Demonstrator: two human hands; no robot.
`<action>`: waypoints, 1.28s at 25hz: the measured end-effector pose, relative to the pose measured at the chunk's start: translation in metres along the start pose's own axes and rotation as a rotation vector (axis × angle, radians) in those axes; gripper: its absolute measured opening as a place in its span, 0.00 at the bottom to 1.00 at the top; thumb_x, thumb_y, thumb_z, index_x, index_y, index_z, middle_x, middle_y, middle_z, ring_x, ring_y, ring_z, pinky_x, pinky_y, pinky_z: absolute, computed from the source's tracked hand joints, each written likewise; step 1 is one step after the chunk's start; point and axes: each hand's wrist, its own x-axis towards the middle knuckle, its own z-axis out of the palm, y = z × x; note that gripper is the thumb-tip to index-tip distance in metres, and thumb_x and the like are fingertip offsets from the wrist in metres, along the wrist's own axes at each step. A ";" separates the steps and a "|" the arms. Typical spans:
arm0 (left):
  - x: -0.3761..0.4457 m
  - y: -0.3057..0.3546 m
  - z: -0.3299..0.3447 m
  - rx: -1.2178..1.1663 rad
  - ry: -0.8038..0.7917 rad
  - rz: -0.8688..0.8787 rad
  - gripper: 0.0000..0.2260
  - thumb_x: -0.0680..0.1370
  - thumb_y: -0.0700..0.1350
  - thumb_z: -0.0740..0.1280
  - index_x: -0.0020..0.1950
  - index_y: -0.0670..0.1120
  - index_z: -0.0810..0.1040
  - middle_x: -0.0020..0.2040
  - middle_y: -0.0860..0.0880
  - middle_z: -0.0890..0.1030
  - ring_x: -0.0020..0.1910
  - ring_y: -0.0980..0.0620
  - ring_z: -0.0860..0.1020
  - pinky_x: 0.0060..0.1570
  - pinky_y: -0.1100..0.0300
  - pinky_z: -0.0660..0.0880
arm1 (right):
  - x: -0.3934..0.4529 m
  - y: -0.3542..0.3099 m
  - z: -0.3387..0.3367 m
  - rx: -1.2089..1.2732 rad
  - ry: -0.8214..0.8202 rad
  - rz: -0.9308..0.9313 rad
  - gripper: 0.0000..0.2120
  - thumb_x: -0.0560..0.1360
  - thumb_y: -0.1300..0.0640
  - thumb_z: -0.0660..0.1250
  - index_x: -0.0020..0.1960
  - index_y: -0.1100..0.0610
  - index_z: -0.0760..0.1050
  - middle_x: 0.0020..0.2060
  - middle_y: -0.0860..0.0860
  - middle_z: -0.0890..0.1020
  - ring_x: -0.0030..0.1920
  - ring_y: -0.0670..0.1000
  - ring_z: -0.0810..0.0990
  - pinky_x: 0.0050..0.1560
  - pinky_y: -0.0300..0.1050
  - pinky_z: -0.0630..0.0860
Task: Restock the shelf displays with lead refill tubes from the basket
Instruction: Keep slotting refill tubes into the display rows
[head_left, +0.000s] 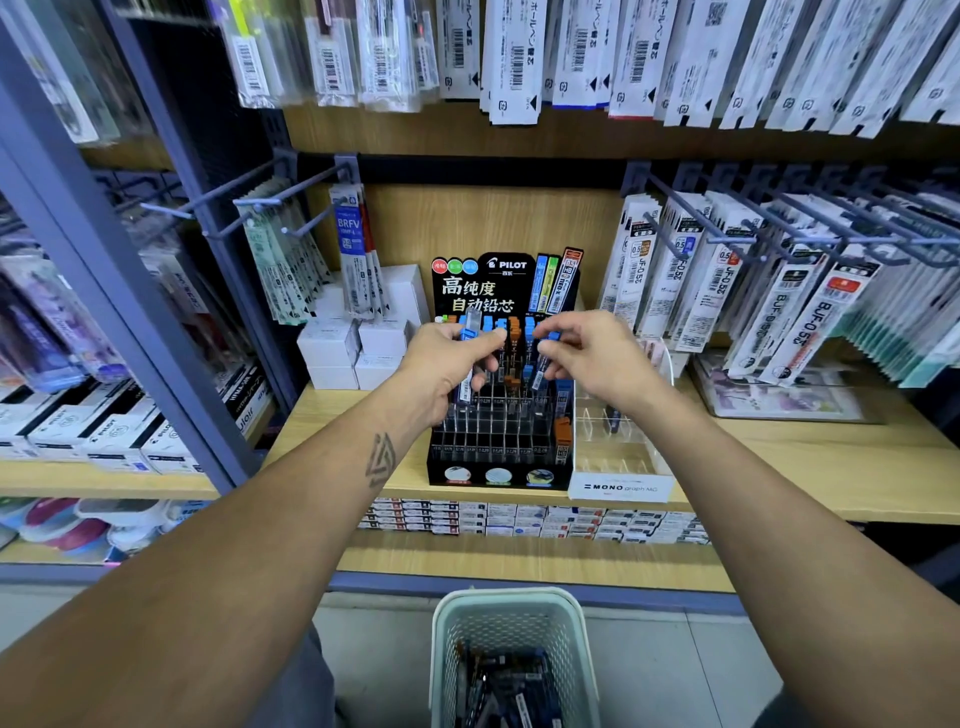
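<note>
1. Holding a small bundle of lead refill tubes (466, 358), the left hand (447, 364) has its fingers curled round them above the left columns of the display; the tubes stand nearly upright, blue caps uppermost.
2. The right hand (587, 353) pinches a single blue-capped tube (543, 364) between thumb and fingertips, long axis near vertical, lower end pointing down towards the slots.
3. The black Pilot lead display (501, 447) lies directly below and just beyond both hands; its rear rows carry blue and orange tubes, its front rows appear mostly vacant.
4. Judged: the right hand, nearer the central slots, need only lower its tube endwise.
5. The basket (511, 613), with more tubes inside, sits low, well apart from the hands.
6. A clear Mono organiser (618, 457) adjoins the display's right side.
</note>
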 end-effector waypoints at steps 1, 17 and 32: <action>0.000 0.000 0.000 0.000 0.000 0.001 0.11 0.77 0.44 0.74 0.51 0.37 0.81 0.33 0.43 0.80 0.22 0.51 0.67 0.23 0.64 0.66 | 0.000 0.001 0.003 -0.062 -0.013 -0.022 0.09 0.78 0.60 0.71 0.58 0.54 0.83 0.42 0.53 0.86 0.40 0.50 0.86 0.53 0.50 0.83; -0.005 0.002 0.003 0.013 -0.026 0.000 0.07 0.77 0.44 0.74 0.47 0.40 0.82 0.32 0.45 0.78 0.23 0.51 0.67 0.23 0.64 0.67 | 0.012 0.005 0.017 -0.424 0.038 -0.183 0.07 0.76 0.56 0.74 0.53 0.55 0.84 0.42 0.52 0.85 0.44 0.53 0.83 0.51 0.50 0.80; -0.006 0.002 0.004 0.054 -0.048 -0.044 0.13 0.76 0.45 0.75 0.54 0.38 0.81 0.31 0.46 0.75 0.24 0.52 0.67 0.23 0.63 0.67 | 0.013 0.008 0.024 -0.454 0.048 -0.178 0.06 0.77 0.58 0.72 0.53 0.57 0.84 0.45 0.53 0.85 0.46 0.54 0.83 0.52 0.50 0.80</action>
